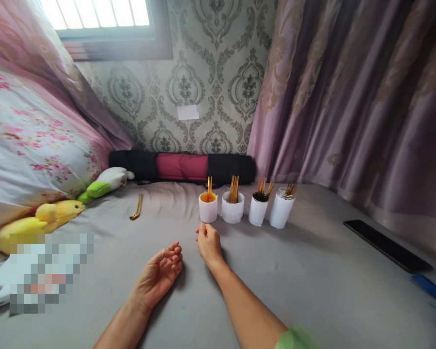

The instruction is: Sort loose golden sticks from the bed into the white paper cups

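Note:
My left hand [161,273] rests palm up on the grey sheet [312,271], its fingers loosely curled and holding nothing. My right hand [208,242] lies just in front of the leftmost white cup [208,207], fingers pinched together; whether anything is in the pinch I cannot make out. That cup has an orange rim and thin orange sticks standing in it. Beside it to the right stand a second white cup [232,208], a third cup [257,210] and a jar [281,209], each holding thin sticks. A few yellow sticks [137,207] lie loose on the sheet to the left.
A black and magenta roll [183,167] lies against the patterned wall. Plush toys [39,223] and a flowered pillow [29,140] are at left. A black phone [387,245] and a blue object [430,289] lie at right, below mauve curtains [366,97].

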{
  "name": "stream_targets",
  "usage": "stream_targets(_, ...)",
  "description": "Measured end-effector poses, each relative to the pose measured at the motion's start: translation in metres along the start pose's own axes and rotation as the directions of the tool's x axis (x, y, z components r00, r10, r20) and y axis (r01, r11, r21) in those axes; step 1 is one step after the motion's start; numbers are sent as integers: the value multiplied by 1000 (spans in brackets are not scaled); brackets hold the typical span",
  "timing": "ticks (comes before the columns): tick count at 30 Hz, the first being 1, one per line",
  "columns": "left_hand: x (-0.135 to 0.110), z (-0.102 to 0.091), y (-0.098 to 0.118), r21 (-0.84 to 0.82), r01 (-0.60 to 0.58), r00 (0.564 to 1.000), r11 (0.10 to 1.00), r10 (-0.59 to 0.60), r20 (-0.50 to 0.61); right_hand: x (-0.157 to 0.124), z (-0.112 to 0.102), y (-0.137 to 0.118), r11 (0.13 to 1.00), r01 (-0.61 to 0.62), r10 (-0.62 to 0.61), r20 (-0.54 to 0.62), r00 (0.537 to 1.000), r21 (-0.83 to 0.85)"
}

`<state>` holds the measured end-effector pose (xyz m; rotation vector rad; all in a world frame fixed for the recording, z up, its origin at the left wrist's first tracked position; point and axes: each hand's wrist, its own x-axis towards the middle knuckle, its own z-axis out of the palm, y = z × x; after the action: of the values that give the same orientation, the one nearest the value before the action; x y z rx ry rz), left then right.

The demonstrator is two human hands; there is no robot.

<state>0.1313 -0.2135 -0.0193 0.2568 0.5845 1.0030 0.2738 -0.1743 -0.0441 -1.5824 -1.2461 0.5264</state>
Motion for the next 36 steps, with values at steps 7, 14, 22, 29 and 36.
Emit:
stream_targets(7, 3, 4, 1, -20, 5, 1000, 1000, -5, 7, 2, 1, 5, 999, -1, -1, 38, 999, 50)
stream_targets(14, 8, 2, 8, -13, 57, 998, 998, -57, 5, 6, 1, 7, 996, -3, -3, 64, 998, 87)
stream_targets(22, 16, 2, 30, 162, 28, 988, 986, -3, -157, 5, 1, 8, 996, 0, -6, 66, 998, 88)
stream_targets(29, 33, 0, 58, 290, 18, 969, 957, 55, -243, 6, 2, 9, 996, -2, -5, 68, 998, 90)
stream_targets(36, 51, -2, 84, 449, 3, 932, 893, 161, -326, 6, 2, 10, 997, 17, -22, 68, 997, 81)
